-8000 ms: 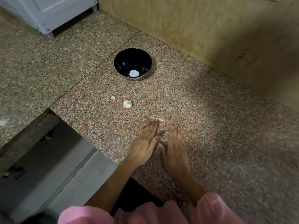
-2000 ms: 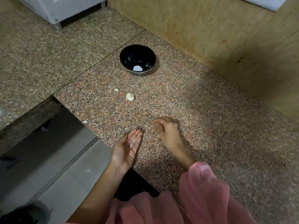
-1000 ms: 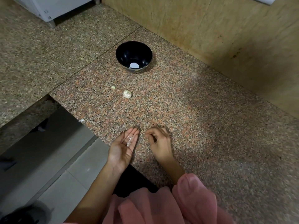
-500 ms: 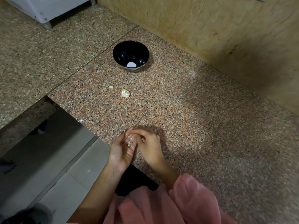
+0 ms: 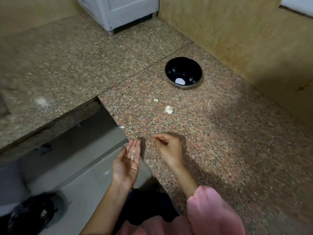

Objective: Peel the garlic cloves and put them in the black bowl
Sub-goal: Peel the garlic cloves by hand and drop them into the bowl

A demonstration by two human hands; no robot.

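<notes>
2 cloves (image 5: 169,109), well beyond R fingers (image 5: 155,138)

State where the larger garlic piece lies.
In the head view, the larger garlic piece lies mid-frame on the granite counter, just right of the small clove and nearer the camera than the black bowl.

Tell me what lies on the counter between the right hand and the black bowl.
Head view: a garlic lump and a smaller clove, apart, on the counter between right hand and black bowl.
</notes>
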